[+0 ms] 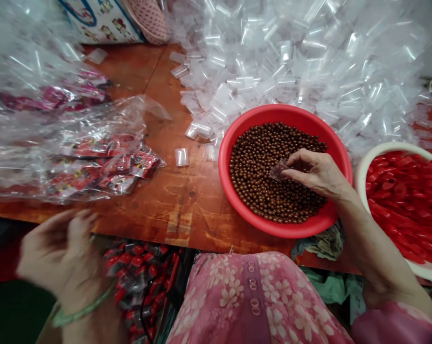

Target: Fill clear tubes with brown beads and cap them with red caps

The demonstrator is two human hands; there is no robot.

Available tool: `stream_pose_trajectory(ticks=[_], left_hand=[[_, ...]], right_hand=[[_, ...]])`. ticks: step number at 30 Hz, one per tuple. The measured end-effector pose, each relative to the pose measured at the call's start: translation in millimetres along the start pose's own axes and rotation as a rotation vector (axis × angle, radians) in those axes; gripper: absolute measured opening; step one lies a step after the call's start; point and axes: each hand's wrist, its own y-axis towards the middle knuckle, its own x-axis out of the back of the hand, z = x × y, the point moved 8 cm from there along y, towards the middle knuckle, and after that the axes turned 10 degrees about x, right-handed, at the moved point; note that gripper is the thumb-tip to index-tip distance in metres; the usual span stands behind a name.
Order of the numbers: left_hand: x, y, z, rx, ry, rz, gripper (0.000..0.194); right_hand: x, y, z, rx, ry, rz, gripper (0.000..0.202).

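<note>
My right hand pinches a small clear plastic piece between thumb and fingers. It is over a red basin of small round brown balls, and the piece's lower edge seems to touch them. My left hand, with a pale green bangle at the wrist, is smeared by motion in front of the table's edge. I cannot make out whether it holds anything. Nearest to it are a clear plastic bag of red printed packets and, below the table, many red-capped clear pieces.
A large heap of clear plastic pieces covers the back of the wooden table. One loose clear piece lies left of the basin. At right stands a white basin of red plastic parts. A patterned bag and pink basket sit behind.
</note>
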Motion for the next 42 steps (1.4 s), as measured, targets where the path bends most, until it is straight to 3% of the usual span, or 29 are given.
stream_pose_trajectory(ticks=[1,2,4,6,8,11,13,15,18,21,23,25,29,31,35,39,42], left_hand=[[-23.2,-11,-18,-0.038,-0.085,0.023,0.016],[-56.1,-24,-34,-0.062,-0.129,0.155,0.017],[-135.1,-64,-61,-0.120,-0.113,0.613,0.028],[-194.4,-112,-86,-0.268,-0.128,0.981,0.045],[-232.5,-150,-104,-0.463,-0.084,1.202,0.058],[-263.6,-183,-115,-0.646,0.061,1.369,0.045],[-271.4,-191,-115,-0.667,0.140,1.431,0.033],[-272.7,-189,-114,-0.652,0.178,1.419,0.034],[-270.9,-176,-113,-0.627,0.198,1.286,0.043],[-269.8,-163,-112,-0.547,0.175,1.174,0.036],[-269.4,-156,-110,-0.445,0.112,1.153,0.030],[-269.2,-151,-107,-0.324,0.037,1.148,0.030],[-269.6,-142,-100,-0.126,-0.049,1.115,0.051],[-270.6,-141,-99,-0.087,-0.041,1.112,0.058],[-270.5,-143,-100,-0.129,0.019,1.112,0.046],[-268.3,-145,-102,-0.153,-0.006,1.122,0.036],[-268.4,-147,-103,-0.115,-0.042,1.156,0.032]], right_hand=[[-2,0,2,-0.001,0.011,0.011,0.018],[-4,0,4,-0.001,0.020,0.019,0.018],[-6,0,9,0.010,0.029,0.026,0.020],[-6,-1,16,0.043,0.042,0.028,0.022],[-6,-2,26,0.081,0.069,0.040,0.023],[-7,-4,37,0.121,0.111,0.072,0.023],[-9,-5,41,0.143,0.114,0.079,0.023],[-12,-6,40,0.154,0.107,0.080,0.025],[-20,-10,34,0.117,0.070,0.114,0.026],[-22,-21,35,0.087,-0.064,0.196,0.017],[-8,-34,37,0.078,-0.144,0.192,0.010],[23,-51,31,0.015,-0.195,0.070,0.008],[113,-98,-23,-0.326,-0.505,-0.294,0.021],[136,-115,-61,-0.515,-0.618,-0.263,0.025],[137,-123,-112,-0.586,-0.601,-0.121,0.032],[130,-121,-128,-0.553,-0.560,-0.166,0.040],[135,-124,-133,-0.546,-0.527,-0.243,0.034]])
